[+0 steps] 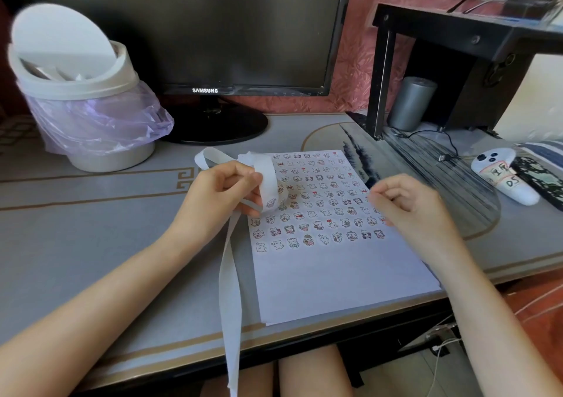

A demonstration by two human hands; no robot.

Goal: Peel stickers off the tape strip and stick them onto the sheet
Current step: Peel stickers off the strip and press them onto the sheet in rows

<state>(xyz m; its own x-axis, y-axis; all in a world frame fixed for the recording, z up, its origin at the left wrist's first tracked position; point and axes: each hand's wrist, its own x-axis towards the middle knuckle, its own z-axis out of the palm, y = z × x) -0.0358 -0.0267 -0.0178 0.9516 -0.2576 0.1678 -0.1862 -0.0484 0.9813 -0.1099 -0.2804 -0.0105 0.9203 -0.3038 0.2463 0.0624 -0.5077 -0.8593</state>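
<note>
Nearest, the bare tail of the tape strip drops over the front edge of the bench and runs out of view, which suggests a long stretch is already stripped. The sheet lies flat with its near edge almost at that same bench edge. Its lower third is blank, leaving room for several more rows. Beyond that, rows of small stickers fill it up to the far edge, so I judge the job well past half done. The left hand holds the strip looped above the sheet's left side, fingers clamped on it, with one sticker showing on the loop. The right hand hovers over the sheet's right edge with its fingers curled in; whether a sticker is pinched there I cannot tell. Open bench lies to the left. Farther back, a lined bin, a monitor and a black shelf close off the rear.
</note>
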